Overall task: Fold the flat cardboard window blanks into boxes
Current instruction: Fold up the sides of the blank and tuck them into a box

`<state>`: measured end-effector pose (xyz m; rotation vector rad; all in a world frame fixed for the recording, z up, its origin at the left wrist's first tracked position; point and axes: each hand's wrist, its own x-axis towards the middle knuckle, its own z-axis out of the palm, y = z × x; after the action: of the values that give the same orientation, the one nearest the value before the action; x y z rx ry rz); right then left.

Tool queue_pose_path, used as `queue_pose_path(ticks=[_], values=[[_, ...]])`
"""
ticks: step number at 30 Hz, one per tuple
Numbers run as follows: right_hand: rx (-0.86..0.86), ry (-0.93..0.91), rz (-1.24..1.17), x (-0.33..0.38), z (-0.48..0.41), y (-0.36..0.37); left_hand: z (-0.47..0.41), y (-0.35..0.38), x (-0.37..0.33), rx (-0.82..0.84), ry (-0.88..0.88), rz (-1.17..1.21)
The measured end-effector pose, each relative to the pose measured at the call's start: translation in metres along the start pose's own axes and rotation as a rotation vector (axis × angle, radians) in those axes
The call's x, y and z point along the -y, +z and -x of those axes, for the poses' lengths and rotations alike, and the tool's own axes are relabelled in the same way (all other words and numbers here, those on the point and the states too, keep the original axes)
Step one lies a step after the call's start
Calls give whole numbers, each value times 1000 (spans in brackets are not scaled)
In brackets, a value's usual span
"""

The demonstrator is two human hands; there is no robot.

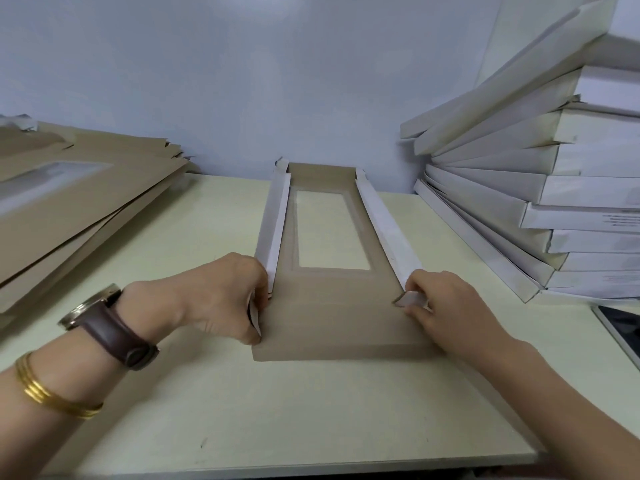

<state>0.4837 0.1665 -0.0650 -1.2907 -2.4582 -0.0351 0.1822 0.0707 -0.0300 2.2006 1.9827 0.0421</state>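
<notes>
From the head view, a flat brown cardboard blank with a rectangular cut-out window [332, 317] lies in the middle of a pale yellow-green table [277, 410], its long axis running away from the person; the window opening [332, 230] sits in the far half and shows the table surface through it. The blank's long left side strip [275, 226] and long right side strip [388, 223] stand folded up, white faces turned outward; the short brown end flap [322, 171] at the far end is raised too, while the near end panel lies flat.

The left hand [214, 296] is at the near end of the left strip, fingers curled and pinching a small white corner tab [254, 317]; the right hand [446, 306] is at the near end of the right strip, thumb and fingers pinching a matching small white tab [410, 300]. A brown leather-strapped wristwatch [107, 317] sits on the left wrist; thin gold bangles [45, 393] circle the forearm behind it.

On the left of the table lies a fanned pile of flat brown window blanks [69, 209]; on the right a tall leaning stack of folded white boxes [554, 188] rests against the pale blue wall [242, 81]; a dark flat screen device [623, 327] lies at the right edge, partly cut off.
</notes>
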Motion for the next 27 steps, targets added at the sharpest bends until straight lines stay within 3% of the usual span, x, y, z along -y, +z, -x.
queue_pose_path(ticks=[9,15,27], values=[[-20,-15,77,14,3,11,1,-18,2,218,65,-23],[4,25,99,10,1,8,-8,-15,11,122,71,174],[52,74,87,15,3,5,-12,-9,32,17,121,322]])
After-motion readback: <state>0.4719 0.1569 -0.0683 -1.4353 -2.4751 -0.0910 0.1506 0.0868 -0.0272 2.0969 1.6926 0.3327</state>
